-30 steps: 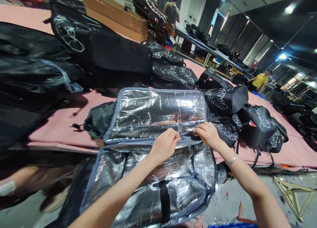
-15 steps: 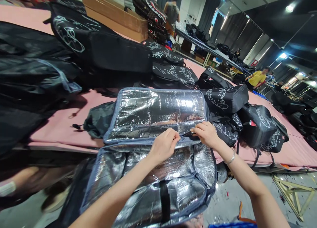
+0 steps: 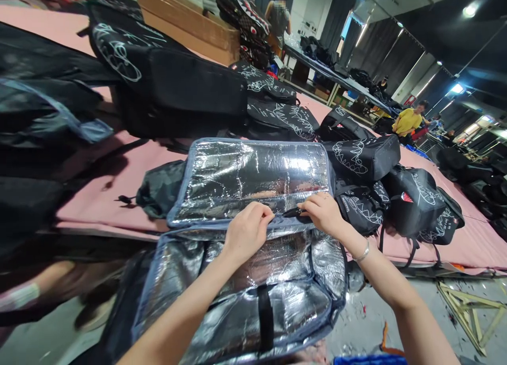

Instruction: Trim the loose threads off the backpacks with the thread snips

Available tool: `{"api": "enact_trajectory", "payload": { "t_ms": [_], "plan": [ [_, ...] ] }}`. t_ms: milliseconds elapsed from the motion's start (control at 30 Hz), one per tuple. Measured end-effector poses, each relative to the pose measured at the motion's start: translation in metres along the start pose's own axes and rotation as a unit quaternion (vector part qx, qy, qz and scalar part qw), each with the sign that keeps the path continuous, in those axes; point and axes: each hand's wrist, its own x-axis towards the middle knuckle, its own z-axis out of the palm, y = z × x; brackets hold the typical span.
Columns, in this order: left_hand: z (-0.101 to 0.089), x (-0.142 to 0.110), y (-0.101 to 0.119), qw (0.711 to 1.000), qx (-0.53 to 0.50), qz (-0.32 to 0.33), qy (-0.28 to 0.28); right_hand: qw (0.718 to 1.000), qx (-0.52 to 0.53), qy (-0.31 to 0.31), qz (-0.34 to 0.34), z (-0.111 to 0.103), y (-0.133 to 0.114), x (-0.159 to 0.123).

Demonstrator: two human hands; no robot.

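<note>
Lying open at centre frame, the silver-lined bag [image 3: 291, 256] has its flap [image 3: 253, 169] folded back over the pink table [image 3: 89, 206]; the left hand [image 3: 247, 227] pinches the blue-grey binding [image 3: 285, 224] with fingers closed, while the right hand [image 3: 322, 214] grips a black strip [image 3: 292, 212] between closed fingertips. Both have slipped slightly leftward, so the handling seems to be working along that edge. Black bags [image 3: 366, 156] with white drawings sit toward the right, a person in yellow [image 3: 407, 123] at upper right

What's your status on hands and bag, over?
Left hand pinching grey-blue edging, right hand pinching black strip. Silver-lined bag open, flap back. Black bags close on the right, neither hand visibly blocked.
</note>
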Motion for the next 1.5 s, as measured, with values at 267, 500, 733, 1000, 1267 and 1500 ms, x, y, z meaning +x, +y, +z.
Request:
{"api": "enact_trajectory", "payload": {
  "t_ms": [267,500,733,1000,1267,1500],
  "plan": [
    [0.001,0.003,0.000,0.999,-0.042,-0.015,-0.009,0.999,-0.020,-0.028,-0.011,0.009,-0.015,0.017],
    [-0.034,-0.009,0.000,0.908,-0.403,-0.085,0.075,0.978,0.167,0.015,0.125,0.007,-0.015,0.013],
    [-0.048,-0.028,-0.008,0.930,-0.300,-0.155,0.143,0.963,0.125,-0.111,0.213,0.019,-0.034,0.039],
    [-0.047,-0.025,-0.022,0.995,0.028,-0.101,0.006,0.951,0.119,-0.083,0.272,0.021,-0.037,0.042],
    [-0.051,-0.001,-0.034,0.985,0.103,0.001,-0.135,0.950,0.117,-0.015,0.290,0.014,-0.055,0.036],
    [-0.043,-0.007,-0.029,0.998,-0.031,-0.049,-0.029,0.932,0.193,0.077,0.297,0.008,-0.099,0.011]
  ]
}}
